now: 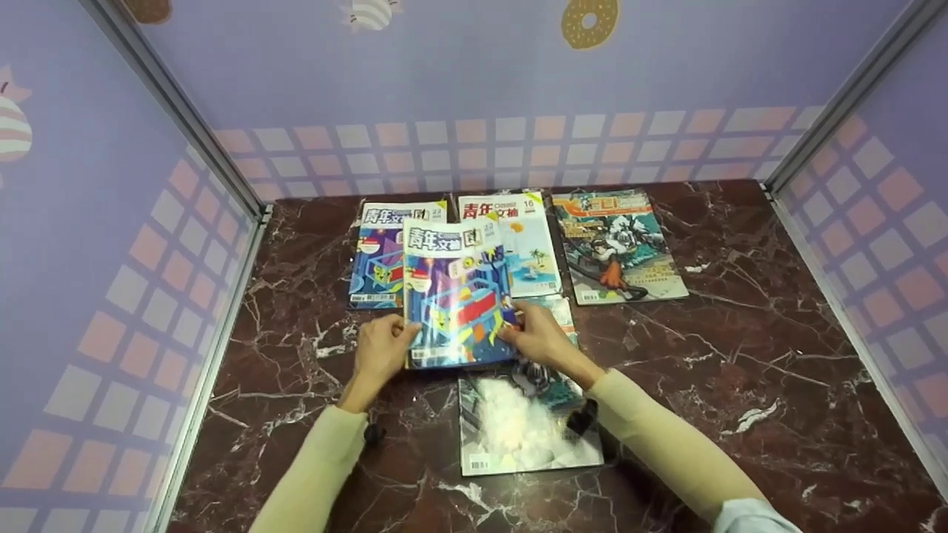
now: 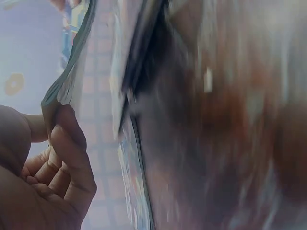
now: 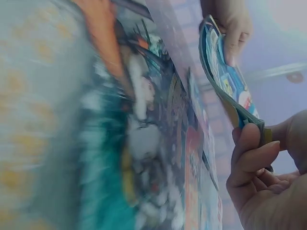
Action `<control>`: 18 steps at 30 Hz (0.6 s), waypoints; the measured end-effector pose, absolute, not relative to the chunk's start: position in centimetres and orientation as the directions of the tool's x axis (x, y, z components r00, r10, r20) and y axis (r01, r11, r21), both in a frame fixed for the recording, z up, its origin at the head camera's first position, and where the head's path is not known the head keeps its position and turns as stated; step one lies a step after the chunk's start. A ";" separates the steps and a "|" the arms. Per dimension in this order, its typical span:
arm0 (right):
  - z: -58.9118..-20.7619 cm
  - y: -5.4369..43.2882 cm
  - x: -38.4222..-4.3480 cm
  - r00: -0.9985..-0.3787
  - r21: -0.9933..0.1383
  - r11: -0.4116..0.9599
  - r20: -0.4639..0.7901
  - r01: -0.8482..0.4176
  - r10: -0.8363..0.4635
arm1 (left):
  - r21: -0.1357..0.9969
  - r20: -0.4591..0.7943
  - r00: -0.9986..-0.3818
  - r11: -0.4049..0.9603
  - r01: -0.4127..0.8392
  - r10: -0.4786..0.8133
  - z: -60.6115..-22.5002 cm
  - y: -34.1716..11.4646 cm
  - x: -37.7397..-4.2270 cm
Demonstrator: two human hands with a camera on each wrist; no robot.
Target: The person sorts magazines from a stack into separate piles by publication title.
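A magazine (image 1: 459, 296) with a purple and blue cover is held up in front of me by both hands. My left hand (image 1: 383, 348) pinches its lower left edge between thumb and fingers; in the left wrist view that hand (image 2: 57, 163) grips the bent page edges. At the lower right edge my right hand (image 1: 544, 337) pinches it too, and the right wrist view shows the thumb and curled fingers (image 3: 249, 158) on its corner. Below and partly hidden by the right arm lies a glossy magazine (image 1: 511, 429), its cover washed out by glare.
Three magazines lie in a row at the back: a purple-covered one (image 1: 374, 255), a light blue one (image 1: 537, 259) partly covered by the held magazine, and a green one (image 1: 618, 248). All are on a dark red marbled table (image 1: 740, 385), with patterned walls (image 1: 503, 89) around three sides.
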State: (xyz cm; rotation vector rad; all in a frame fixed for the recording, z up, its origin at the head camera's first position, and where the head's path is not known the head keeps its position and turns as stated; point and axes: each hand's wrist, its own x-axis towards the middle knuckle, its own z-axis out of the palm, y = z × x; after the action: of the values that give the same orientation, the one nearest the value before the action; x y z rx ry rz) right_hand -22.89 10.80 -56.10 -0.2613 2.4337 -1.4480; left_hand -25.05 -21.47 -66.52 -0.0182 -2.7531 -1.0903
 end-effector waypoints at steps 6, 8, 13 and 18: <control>-56.0 6.9 -26.7 -0.937 -0.881 0.474 -0.164 -0.001 -0.308 | 0.613 0.244 -0.969 0.781 0.118 -0.045 -63.3 -24.5 -27.8; -56.0 5.4 -27.9 -0.940 -0.886 0.464 -0.170 0.015 -0.295 | 0.627 0.247 -0.967 0.771 0.111 -0.062 -62.8 -25.6 -29.2; -56.0 1.9 -30.5 -0.951 -0.862 0.507 -0.180 0.028 -0.253 | 0.591 0.149 -0.974 0.805 -0.050 -0.170 -58.3 -25.8 -30.0; -56.5 -0.5 -32.5 -0.954 -0.832 0.554 -0.177 0.014 -0.241 | 0.502 0.105 -0.969 0.854 -0.141 -0.222 -55.9 -25.3 -30.4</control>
State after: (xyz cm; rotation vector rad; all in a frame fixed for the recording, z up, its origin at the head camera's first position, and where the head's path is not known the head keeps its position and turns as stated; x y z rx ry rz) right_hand -32.49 -0.48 -56.46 -0.1885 2.5214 -1.3537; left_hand -30.37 -25.30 -55.89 0.2827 -2.8700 -0.7586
